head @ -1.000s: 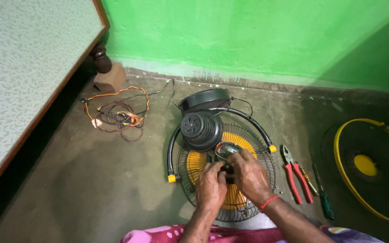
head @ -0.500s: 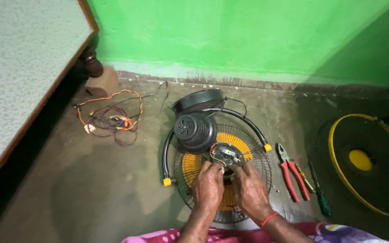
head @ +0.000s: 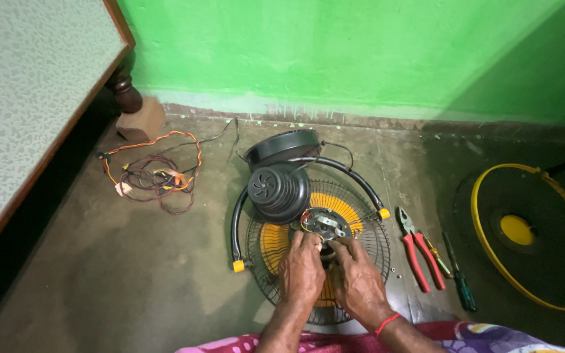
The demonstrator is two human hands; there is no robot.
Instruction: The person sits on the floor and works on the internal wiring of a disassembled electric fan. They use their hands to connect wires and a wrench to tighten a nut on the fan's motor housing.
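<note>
A fan motor [head: 325,224] with metal plate and coloured wires sits on a round black wire fan guard [head: 369,247] with a yellow centre, lying flat on the floor. My left hand [head: 301,268] and my right hand [head: 358,278] both grip the motor from the near side, fingers curled around it. A red thread circles my right wrist. Just behind the motor lies a black ribbed motor cover [head: 278,190], and a black curved stand tube [head: 235,229] with yellow end caps wraps around the guard.
Red-handled pliers [head: 418,252] and a dark screwdriver [head: 459,274] lie right of the guard. A second yellow-rimmed fan guard [head: 531,238] is at the far right. A tangle of wires [head: 155,171] lies left, near a table leg [head: 125,85]. A green wall stands behind.
The view has shifted slightly; my hands stay on the motor, both now lower on its near side. Nothing else has moved.
</note>
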